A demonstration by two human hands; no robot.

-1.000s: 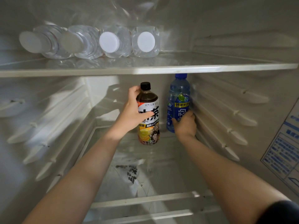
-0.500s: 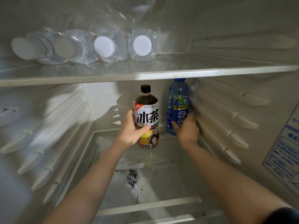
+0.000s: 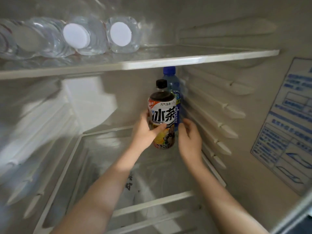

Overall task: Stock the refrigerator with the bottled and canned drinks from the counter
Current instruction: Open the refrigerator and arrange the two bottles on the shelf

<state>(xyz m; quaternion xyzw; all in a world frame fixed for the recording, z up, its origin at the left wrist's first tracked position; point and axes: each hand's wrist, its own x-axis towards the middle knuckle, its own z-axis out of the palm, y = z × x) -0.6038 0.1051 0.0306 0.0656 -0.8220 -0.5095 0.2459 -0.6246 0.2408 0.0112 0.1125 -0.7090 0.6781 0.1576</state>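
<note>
left hand [image 3: 145, 132]: gripping tea bottle [image 3: 163, 115] mid-label
right hand [image 3: 190, 137]: loose, empty, by blue bottle [image 3: 172, 85]
tea bottle: probably full, heavyish, slick (mid-label hold works)

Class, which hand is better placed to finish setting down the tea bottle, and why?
Left. The left hand grips the tea bottle, thumb across its label, just in front of the blue bottle. The right hand lies beside them, fingers loose, apparently holding nothing.

head view, close, facing down into fridge [image 3: 219, 102] interior.
</note>
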